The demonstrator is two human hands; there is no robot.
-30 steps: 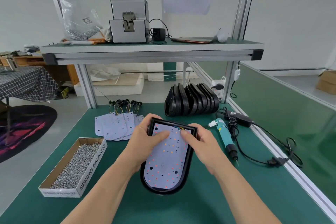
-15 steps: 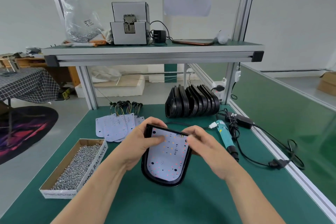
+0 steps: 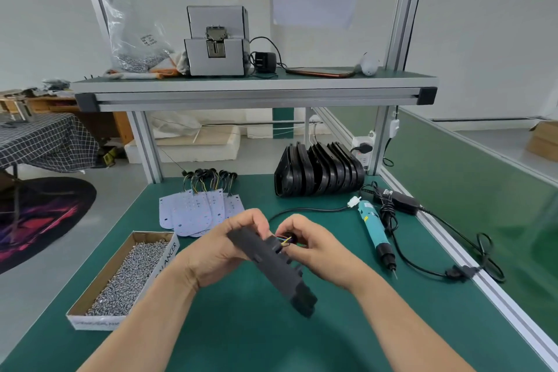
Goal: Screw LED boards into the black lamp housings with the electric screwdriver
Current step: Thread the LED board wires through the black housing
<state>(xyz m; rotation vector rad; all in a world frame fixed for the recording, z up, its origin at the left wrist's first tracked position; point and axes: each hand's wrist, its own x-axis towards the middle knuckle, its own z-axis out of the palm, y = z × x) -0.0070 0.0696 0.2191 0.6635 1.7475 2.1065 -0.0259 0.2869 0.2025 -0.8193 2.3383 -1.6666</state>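
I hold a black lamp housing (image 3: pixel 273 269) above the green table, tilted on edge so its back faces me and the LED board inside is hidden. My left hand (image 3: pixel 225 248) grips its upper left side. My right hand (image 3: pixel 314 246) pinches the coloured wires and black connector (image 3: pixel 288 239) sticking out at the housing's top. The teal electric screwdriver (image 3: pixel 376 231) lies on the table to the right, tip toward me, untouched. A fan of white LED boards (image 3: pixel 196 211) with wires lies at the back left. A row of black housings (image 3: pixel 320 170) stands at the back.
An open cardboard box of screws (image 3: pixel 126 275) sits at the left front. The screwdriver's black cable and power adapter (image 3: pixel 398 201) trail along the right edge. An aluminium shelf (image 3: pixel 253 90) overhead carries a grey screw feeder (image 3: pixel 217 42) and a bag.
The housing, flat on the table with the board facing up a second ago, has been lifted and turned on edge. My right hand moved from the board to the wires at the top.
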